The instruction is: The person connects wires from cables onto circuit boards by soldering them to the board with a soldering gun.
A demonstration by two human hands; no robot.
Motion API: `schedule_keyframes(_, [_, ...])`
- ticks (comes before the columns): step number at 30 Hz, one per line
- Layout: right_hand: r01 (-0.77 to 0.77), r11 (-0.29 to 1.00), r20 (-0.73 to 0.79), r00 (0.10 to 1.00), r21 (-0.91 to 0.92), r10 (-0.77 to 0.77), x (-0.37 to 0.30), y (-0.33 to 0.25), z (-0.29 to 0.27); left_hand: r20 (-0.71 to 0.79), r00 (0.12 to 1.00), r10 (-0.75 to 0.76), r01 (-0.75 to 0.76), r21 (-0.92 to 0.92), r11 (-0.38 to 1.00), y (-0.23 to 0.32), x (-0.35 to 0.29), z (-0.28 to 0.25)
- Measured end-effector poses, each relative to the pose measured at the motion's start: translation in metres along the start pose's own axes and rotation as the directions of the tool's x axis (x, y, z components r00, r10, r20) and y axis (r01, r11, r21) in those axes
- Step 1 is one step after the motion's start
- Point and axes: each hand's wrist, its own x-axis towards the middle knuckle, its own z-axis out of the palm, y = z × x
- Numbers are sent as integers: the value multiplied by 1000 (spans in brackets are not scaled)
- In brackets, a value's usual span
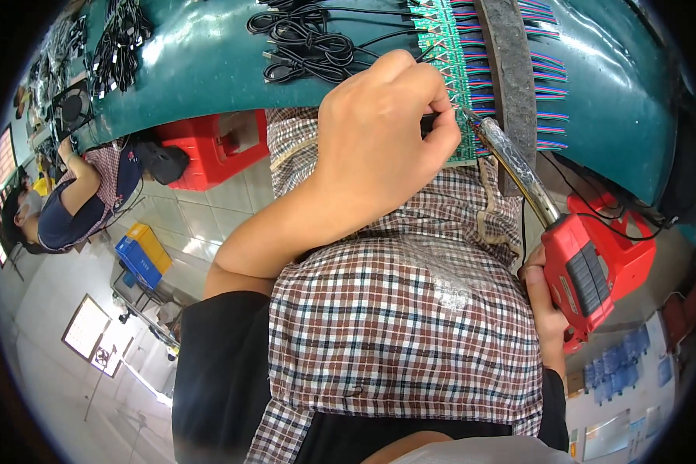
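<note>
My left hand [390, 127] is closed in a pinch at the edge of a row of green circuit boards [447, 58]. A short dark length between thumb and forefinger looks like a black cable [431, 121]; the fingers hide most of it. My right hand [545, 301] grips a red soldering iron [578, 267] with black ribbed panels. Its long metal barrel slants up and left, and the tip lies at the boards close to my left fingertips. Black coiled cables [309, 42] lie left of the boards, several running to them.
A dark grey bar [509, 85] lies across colored wires [549, 73] on the green tabletop [209, 58]. Red stools [216, 151] stand below the table. At the left a person [62, 193] sits near a small black fan [73, 108] and more cable bundles [120, 46].
</note>
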Motion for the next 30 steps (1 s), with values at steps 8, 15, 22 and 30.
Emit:
schedule_keyframes(8, [-14, 1000, 24, 1000, 19, 13, 7, -9, -2, 9, 1000, 14, -14, 23, 1000, 0, 5, -1])
schedule_keyframes(15, [14, 996, -9, 1000, -85, -15, 2, -4, -1, 6, 1000, 18, -18, 27, 999, 0, 5, -2])
schedule_keyframes(22, [5, 998, -40, 999, 67, -2, 3, -2, 2, 4, 1000, 27, -27, 34, 999, 1, 6, -2])
schedule_keyframes(30, [-2, 996, -59, 998, 92, 7, 4, -4, 2, 76, 996, 46, -50, 52, 997, 0, 7, -7])
